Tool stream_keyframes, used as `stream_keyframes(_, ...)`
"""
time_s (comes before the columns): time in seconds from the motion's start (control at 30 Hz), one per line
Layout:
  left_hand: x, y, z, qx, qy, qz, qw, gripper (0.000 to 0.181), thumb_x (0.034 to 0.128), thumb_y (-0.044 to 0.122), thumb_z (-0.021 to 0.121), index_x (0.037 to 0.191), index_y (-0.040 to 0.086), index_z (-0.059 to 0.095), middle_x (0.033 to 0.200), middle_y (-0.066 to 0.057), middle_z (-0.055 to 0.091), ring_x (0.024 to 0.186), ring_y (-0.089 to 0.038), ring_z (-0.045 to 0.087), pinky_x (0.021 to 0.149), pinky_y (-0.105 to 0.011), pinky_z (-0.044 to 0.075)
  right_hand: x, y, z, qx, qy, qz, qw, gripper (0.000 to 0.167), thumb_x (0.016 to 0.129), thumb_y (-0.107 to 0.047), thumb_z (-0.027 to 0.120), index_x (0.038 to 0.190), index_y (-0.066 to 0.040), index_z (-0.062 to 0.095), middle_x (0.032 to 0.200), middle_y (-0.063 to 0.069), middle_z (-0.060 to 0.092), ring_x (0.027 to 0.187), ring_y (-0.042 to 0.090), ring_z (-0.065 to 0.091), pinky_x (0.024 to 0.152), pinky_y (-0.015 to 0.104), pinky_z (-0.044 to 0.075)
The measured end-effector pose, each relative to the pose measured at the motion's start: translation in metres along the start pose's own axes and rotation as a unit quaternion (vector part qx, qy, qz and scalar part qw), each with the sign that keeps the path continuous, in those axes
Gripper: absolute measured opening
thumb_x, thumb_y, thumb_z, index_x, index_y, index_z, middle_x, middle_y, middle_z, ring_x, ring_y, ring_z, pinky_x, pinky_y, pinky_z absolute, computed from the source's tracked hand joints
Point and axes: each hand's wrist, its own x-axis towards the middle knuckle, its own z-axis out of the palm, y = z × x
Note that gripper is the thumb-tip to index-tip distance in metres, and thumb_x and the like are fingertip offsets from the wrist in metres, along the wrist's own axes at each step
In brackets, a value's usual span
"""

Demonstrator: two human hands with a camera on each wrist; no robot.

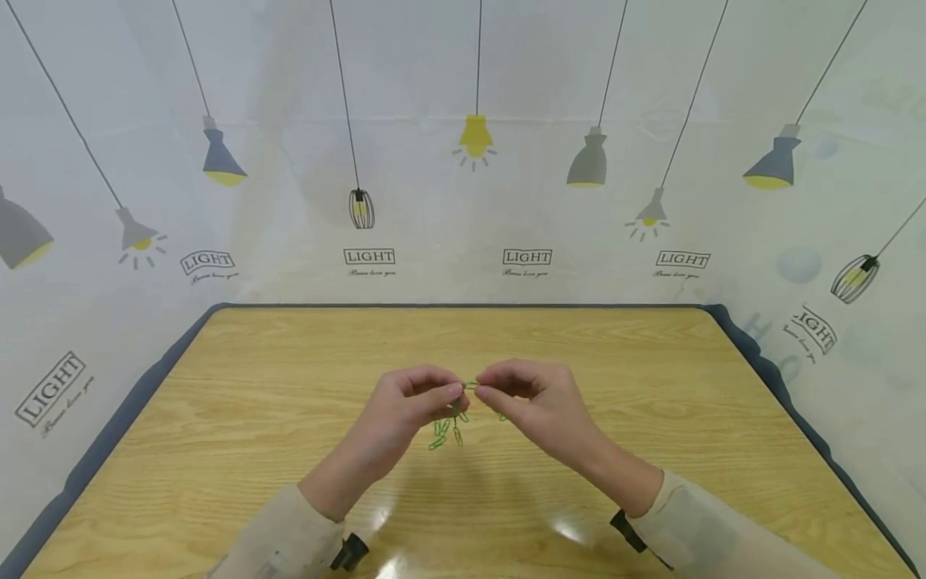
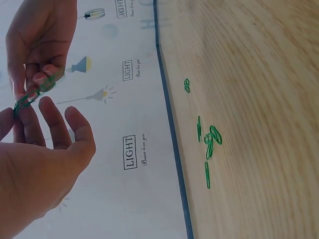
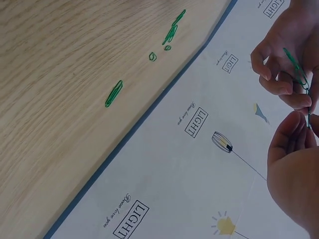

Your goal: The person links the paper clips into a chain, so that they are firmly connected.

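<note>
Both hands are raised over the wooden table, fingertips almost meeting. Between them runs a short chain of green paper clips (image 2: pixel 31 95). My left hand (image 1: pixel 405 410) pinches one part of it between thumb and forefinger, and a linked clip (image 3: pixel 295 63) hangs beside its fingers in the right wrist view. My right hand (image 1: pixel 550 406) pinches the clip (image 1: pixel 470 386) at the other end. Below the hands, several loose green paper clips (image 2: pixel 209 144) lie on the table; the hands partly hide them in the head view.
The wooden table (image 1: pixel 253 386) has a dark blue edge (image 1: pixel 463 305). Behind it hangs a white sheet (image 1: pixel 434 72) printed with lamps and the word LIGHT. One more loose clip (image 3: pixel 113 93) lies apart from the others.
</note>
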Motion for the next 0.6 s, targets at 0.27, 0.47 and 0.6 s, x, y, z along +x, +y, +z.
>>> stream_keyframes(0.27, -0.001, -0.001, -0.002, -0.006, 0.012, -0.009, 0.9999, 0.015, 0.1047, 0.019, 0.069, 0.112, 0.006, 0.074, 0.098, 0.004, 0.077, 0.098, -0.013, 0.074, 0.106, -0.043, 0.059, 0.002, 0.015, -0.004, -0.041, -0.025, 0.058, 0.9972, 0.011, 0.097, -0.012, 0.079, 0.107, -0.007, 0.08, 0.098, 0.006, 0.081, 0.08, 0.01, 0.073, 0.069, 0.025, 0.061)
stream_keyframes(0.47, -0.001, 0.0, -0.002, -0.013, 0.013, -0.01, 0.9998, 0.013, 0.1048, 0.019, 0.069, 0.111, 0.008, 0.074, 0.098, 0.003, 0.077, 0.097, -0.013, 0.074, 0.106, -0.045, 0.059, 0.009, 0.042, -0.008, -0.087, -0.06, 0.089, 0.9904, 0.012, 0.098, -0.017, 0.078, 0.108, -0.01, 0.08, 0.1, 0.005, 0.08, 0.084, 0.013, 0.072, 0.072, 0.025, 0.062)
stream_keyframes(0.6, -0.002, 0.0, -0.001, -0.02, 0.012, -0.011, 0.9997, 0.012, 0.1047, 0.018, 0.07, 0.11, 0.009, 0.074, 0.098, 0.003, 0.077, 0.097, -0.013, 0.074, 0.106, -0.045, 0.059, 0.013, 0.064, -0.018, -0.137, -0.093, 0.117, 0.9793, 0.017, 0.1, -0.02, 0.077, 0.114, -0.01, 0.079, 0.105, 0.004, 0.079, 0.091, 0.014, 0.069, 0.079, 0.028, 0.061)
